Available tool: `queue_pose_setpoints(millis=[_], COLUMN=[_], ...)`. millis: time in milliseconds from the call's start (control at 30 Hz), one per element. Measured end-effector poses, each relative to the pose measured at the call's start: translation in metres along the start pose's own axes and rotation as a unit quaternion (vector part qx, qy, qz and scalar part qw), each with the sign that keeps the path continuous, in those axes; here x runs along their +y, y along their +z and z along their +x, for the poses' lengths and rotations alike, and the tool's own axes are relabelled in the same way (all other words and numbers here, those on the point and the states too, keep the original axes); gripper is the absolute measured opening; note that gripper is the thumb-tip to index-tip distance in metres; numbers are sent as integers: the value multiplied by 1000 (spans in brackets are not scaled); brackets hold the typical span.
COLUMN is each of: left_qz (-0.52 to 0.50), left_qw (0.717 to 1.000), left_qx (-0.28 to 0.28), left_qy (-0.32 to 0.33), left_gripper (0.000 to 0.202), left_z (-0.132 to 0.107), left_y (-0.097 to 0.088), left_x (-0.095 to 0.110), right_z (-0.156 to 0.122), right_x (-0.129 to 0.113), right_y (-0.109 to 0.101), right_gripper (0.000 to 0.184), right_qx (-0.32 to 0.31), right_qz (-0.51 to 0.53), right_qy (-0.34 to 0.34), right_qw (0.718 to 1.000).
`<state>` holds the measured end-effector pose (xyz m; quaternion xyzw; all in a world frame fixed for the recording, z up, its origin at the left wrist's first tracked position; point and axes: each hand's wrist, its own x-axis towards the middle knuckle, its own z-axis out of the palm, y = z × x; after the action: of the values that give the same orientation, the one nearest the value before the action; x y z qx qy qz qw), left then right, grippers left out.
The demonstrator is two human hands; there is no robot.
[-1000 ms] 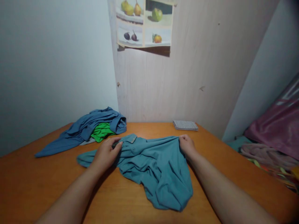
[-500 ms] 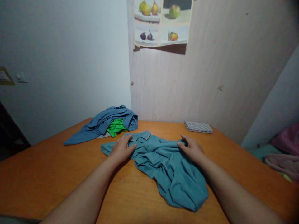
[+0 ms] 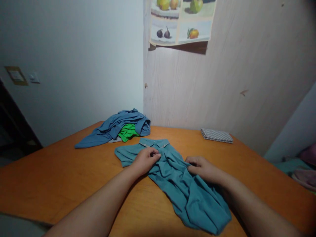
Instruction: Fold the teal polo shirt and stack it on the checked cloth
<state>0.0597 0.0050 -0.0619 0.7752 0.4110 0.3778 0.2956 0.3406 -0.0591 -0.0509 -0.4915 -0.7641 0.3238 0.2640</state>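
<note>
A teal collared shirt lies crumpled on the orange-brown table, its collar at the far end and its body trailing toward the near right. One sleeve spreads out to the left. My left hand is on the shirt front just below the collar, thumb and fingers pinching the cloth. At the shirt's right edge, my right hand is closed on the fabric, with some fingertips hidden in the folds.
At the back left of the table is a heap of blue clothing with a bright green cloth tucked in it. A folded checked cloth lies at the back right. Behind stands a wall with a fruit poster.
The collar now lies spread and faces me. My left hand has shifted right onto the shirt front, and my right hand has come lower and closed on the shirt's edge. The view has turned slightly left.
</note>
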Motion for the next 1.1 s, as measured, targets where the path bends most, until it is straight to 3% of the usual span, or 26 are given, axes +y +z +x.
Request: queue_pose_setpoints(millis=[100, 167, 267, 400, 500, 567, 633, 767, 900, 967, 1100], left_qz=[-74, -107, -155, -163, -136, -112, -81, -23, 46, 82, 135], left_qw=[997, 993, 985, 980, 984, 987, 990, 993, 993, 990, 975], left_qx=[13, 7, -33, -90, -101, -105, -107, -115, -108, -110, -138], left_qy=[-33, -47, -68, -72, -51, -41, -33, -20, -1, 26, 106], left_gripper=[23, 22, 27, 33, 29, 29, 31, 34, 38, 34, 24], left_z=[1, 0, -2, -3, -2, -2, -3, -5, -5, -5, -11], left_y=[3, 6, 11, 18, 21, 21, 20, 17, 13, 9, 1], left_x=[3, 5, 6, 2, -3, -5, -5, -4, -1, 3, 21], right_z=[-2, -3, -2, 1, 4, 6, 7, 9, 9, 8, 1], right_x=[-10, -12, -11, -10, -13, -13, -11, 4, 21, 23, 8], right_y=[3, 3, 5, 14, 21, 21, 17, 2, -6, -6, -3], right_gripper=[10, 10, 22, 63, 34, 25, 24, 23, 23, 20, 32], right_qx=[-56, -57, 7, 72, 46, 66, 145, 322, 346, 344, 376], right_qz=[50, 53, 46, -14, -47, -18, 33, 90, 36, -16, -152], right_qy=[-18, -13, -1, -28, -51, -33, 13, 111, 169, 153, 32], right_qw=[997, 997, 999, 997, 997, 997, 989, 936, 922, 926, 914])
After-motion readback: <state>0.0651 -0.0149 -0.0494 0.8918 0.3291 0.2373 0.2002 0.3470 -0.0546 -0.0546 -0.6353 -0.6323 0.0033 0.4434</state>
